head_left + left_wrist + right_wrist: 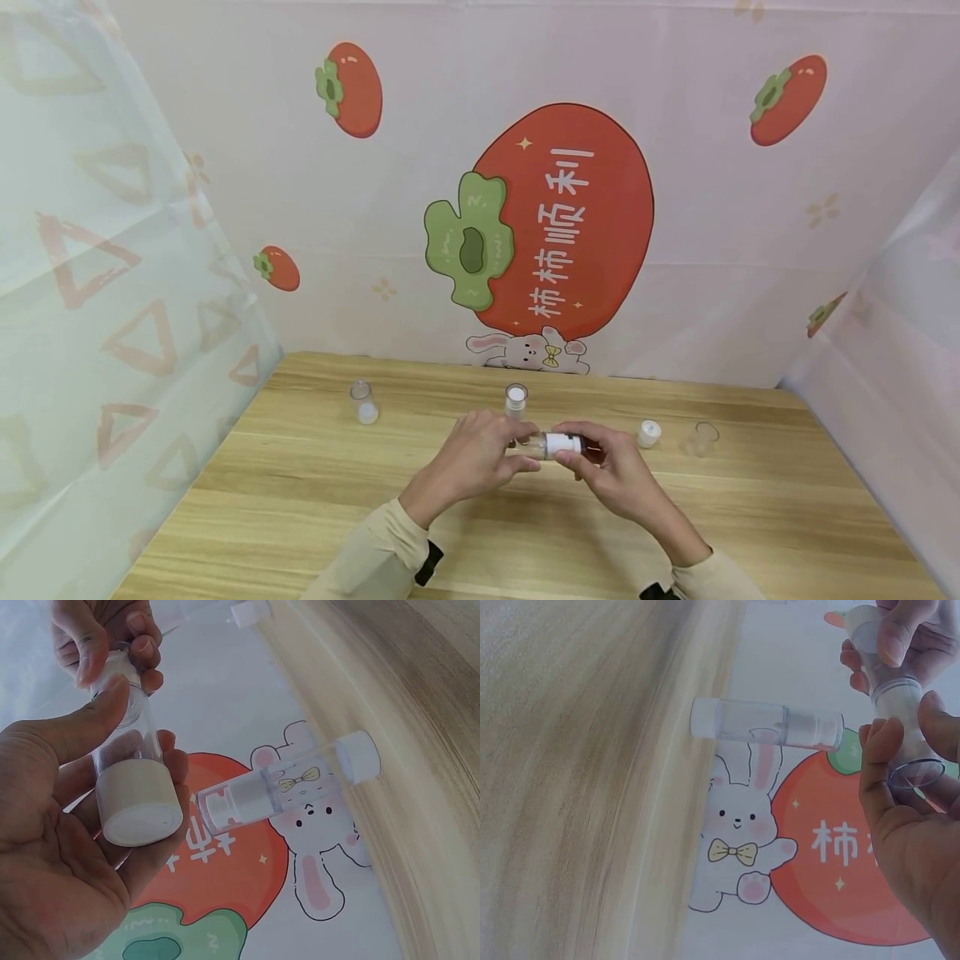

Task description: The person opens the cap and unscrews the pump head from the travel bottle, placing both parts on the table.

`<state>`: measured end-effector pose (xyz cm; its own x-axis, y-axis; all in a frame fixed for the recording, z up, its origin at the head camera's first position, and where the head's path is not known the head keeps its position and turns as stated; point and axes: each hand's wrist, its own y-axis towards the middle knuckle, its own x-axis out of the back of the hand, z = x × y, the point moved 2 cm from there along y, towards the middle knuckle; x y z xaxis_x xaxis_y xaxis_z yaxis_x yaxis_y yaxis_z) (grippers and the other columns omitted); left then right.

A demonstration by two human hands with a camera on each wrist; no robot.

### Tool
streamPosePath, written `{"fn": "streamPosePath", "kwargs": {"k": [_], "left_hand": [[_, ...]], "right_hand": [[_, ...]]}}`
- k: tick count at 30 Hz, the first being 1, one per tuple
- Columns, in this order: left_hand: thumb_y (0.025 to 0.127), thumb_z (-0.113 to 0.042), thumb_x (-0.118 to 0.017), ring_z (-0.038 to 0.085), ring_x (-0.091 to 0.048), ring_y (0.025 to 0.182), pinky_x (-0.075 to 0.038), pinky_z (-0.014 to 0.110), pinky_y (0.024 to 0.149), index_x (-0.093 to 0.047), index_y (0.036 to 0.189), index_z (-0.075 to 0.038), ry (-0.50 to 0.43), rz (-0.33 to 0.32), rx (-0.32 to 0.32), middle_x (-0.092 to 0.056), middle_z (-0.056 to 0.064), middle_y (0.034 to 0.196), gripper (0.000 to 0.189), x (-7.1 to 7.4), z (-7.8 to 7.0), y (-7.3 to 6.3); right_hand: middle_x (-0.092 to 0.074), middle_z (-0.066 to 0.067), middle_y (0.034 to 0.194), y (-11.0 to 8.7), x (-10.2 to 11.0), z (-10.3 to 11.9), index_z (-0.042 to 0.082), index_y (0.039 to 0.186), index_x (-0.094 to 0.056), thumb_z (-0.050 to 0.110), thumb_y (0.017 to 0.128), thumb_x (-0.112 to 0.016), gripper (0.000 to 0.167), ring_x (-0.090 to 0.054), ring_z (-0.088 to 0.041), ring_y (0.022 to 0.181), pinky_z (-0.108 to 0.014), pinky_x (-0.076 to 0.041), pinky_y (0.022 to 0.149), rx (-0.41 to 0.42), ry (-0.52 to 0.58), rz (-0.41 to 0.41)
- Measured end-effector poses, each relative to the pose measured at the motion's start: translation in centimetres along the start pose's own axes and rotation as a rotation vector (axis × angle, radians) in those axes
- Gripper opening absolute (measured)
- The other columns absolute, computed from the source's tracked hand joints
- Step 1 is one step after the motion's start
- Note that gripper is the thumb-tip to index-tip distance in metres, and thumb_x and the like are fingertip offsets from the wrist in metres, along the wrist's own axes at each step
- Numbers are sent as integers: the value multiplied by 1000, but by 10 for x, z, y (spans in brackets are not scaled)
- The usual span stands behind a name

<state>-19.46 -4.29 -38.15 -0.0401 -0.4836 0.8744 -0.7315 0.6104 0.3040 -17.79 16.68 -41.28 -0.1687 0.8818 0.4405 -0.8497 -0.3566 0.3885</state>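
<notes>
Held a slim clear plastic bottle roughly level above a pale wood-grain tabletop, between both hands. Grasped its clear body from below with the curled fingers of the left hand, with thumb pressed along the wall and with the broad white cylindrical base turned toward the left wrist camera. Pinched the white collar at the other end between thumb and fingers of the right hand, beside a round transparent rim. Had neither hand released.

Saw just beyond the left hand a similar clear plastic bottle with a white base, standing upright in both wrist views. Found farther left a small clear cylindrical vessel with a white bottom, well apart from the hands. Noted to the right of the right hand a small round white plastic piece and, near it, a colourless transparent cup. Wore beige long sleeves with black straps at the wrists. Faced a pale printed cloth bearing a large red-orange persimmon and a white cartoon rabbit.
</notes>
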Motion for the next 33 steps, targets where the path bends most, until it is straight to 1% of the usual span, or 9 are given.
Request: {"fn": "streamPosePath", "kwargs": {"k": [5,8,12,15,18,25,30,33], "left_hand": [[83,-35,-85,3,-47,61,-37,23,55,-78,99,-18,2,2,15,-70,-11,80,24,0,-1,-1],[82,-35,-85,2,-49,62,-38,23,55,-77,97,-19,-3,0,21,-69,-11,79,23,1,-1,-1],[82,-32,-86,2,-56,67,-42,23,58,-78,99,-18,-20,3,31,-71,-9,80,23,2,0,-1],[82,-30,-86,4,-62,72,-45,24,61,-78,101,-17,-40,14,48,-72,-7,82,24,2,1,-1],[82,-29,-87,7,-66,76,-47,24,63,-78,102,-16,-46,20,58,-72,-7,83,25,2,2,-1],[81,-31,-87,11,-67,77,-48,25,64,-78,103,-16,-44,18,89,-71,-8,84,28,3,5,-4],[81,-30,-87,12,-67,79,-48,26,66,-78,105,-15,-69,24,125,-72,-8,87,29,5,7,-6],[81,-29,-87,9,-66,80,-49,25,68,-78,106,-14,-82,21,139,-74,-6,90,31,5,9,-6]], "right_hand": [[-65,-7,92,-1,0,0,4,113,-69,6,92,-73,22,-60,-11,67,-27,-54,55,12,2,-5],[-65,-7,93,-1,1,1,4,114,-69,8,93,-73,22,-60,-10,69,-27,-55,56,2,6,2],[-66,-5,96,0,2,2,6,115,-69,11,93,-74,23,-60,-12,76,-27,-57,63,-23,-10,5],[-67,-3,98,0,4,2,8,115,-69,12,92,-76,24,-60,-14,82,-27,-57,70,-42,-22,2],[-67,-2,100,0,5,1,10,115,-69,12,91,-77,26,-61,-14,84,-27,-58,73,-52,-18,4],[-68,-3,102,-2,9,-1,9,118,-68,13,91,-77,29,-64,-15,85,-28,-58,72,-34,-2,17],[-69,-5,104,-3,13,-4,6,120,-67,9,91,-77,31,-66,-16,84,-28,-58,70,-20,-6,3],[-69,-6,107,-3,16,-5,6,121,-67,8,90,-77,32,-65,-17,84,-28,-57,70,-22,-17,-7]]}}
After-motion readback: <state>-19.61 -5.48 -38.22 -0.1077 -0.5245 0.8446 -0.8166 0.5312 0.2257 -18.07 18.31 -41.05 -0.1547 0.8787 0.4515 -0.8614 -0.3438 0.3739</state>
